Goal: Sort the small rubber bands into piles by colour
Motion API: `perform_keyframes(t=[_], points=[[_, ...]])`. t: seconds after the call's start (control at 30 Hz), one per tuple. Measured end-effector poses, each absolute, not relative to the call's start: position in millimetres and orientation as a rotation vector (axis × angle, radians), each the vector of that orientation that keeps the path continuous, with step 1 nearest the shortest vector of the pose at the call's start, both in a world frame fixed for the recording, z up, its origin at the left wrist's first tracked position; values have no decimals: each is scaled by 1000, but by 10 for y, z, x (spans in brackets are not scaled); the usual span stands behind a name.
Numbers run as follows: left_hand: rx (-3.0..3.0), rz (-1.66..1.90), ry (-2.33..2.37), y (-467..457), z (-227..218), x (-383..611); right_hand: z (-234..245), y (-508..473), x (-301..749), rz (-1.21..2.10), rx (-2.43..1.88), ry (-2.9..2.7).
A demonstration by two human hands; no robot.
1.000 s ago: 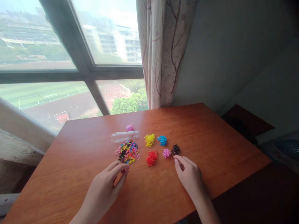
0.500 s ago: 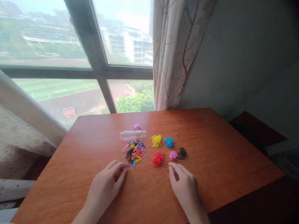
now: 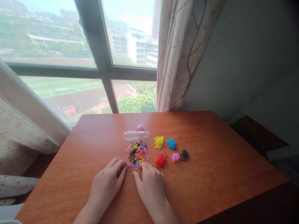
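A mixed pile of small coloured rubber bands [image 3: 138, 150] lies on the table before me. My left hand [image 3: 107, 176] is at its near left edge, thumb and forefinger pinched on a blue rubber band [image 3: 129, 165]. Close by on the right, my right hand [image 3: 150, 180] reaches to the near edge of the pile, thumb and fingers apart; I see nothing held in it. Sorted by colour, heaps of yellow bands [image 3: 159, 142], blue bands [image 3: 171, 143], red bands [image 3: 161, 160], pink bands [image 3: 175, 157] and black bands [image 3: 184, 155] sit to the right.
Behind the mixed pile a clear plastic bottle [image 3: 135, 135] lies on its side. A small pink object [image 3: 140, 127] is just beyond it. The brown wooden table [image 3: 210, 177] stands against a window, with a curtain [image 3: 175, 56] at the back.
My right hand has moved left from beside the pink heap to the mixed pile, and its thumb and fingers have parted. The left hand stays at the pile's edge. The view has shifted slightly.
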State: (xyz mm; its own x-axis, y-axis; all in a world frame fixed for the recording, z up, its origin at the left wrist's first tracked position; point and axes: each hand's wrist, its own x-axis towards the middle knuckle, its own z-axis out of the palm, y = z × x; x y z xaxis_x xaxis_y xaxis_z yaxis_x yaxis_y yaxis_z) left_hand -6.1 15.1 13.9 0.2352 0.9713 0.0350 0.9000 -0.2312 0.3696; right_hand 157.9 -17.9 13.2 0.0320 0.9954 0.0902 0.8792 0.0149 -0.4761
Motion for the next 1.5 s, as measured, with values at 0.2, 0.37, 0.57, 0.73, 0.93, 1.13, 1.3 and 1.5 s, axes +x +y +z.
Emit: perform_keyframes(t=[0.2, 0.37, 0.57, 0.73, 0.93, 1.13, 1.3, 1.5], points=[[2226, 385, 1709, 134, 145, -73, 111, -147, 1561, 330, -1910, -1918], [2214, 379, 1706, 141, 181, -44, 95, -142, 1570, 301, -1913, -1929], [2248, 382, 1704, 151, 136, -41, 97, -160, 1588, 322, -1908, -1913], [2235, 591, 1598, 153, 149, -37, 72, -259, 1662, 336, -1855, -1875], [2329, 644, 1440, 363, 483, 412, -31, -417, 1819, 348, -1803, -1845], [2480, 457, 1273, 785, 643, 1215, -56, -514, 1939, 315, -1766, -1767], [2511, 398, 1218, 935, 594, 1484, -18, -567, 2047, 332, -1743, -1760], [2512, 408, 1253, 915, 528, 1353, 4, -582, 2199, 354, -1754, -1733]])
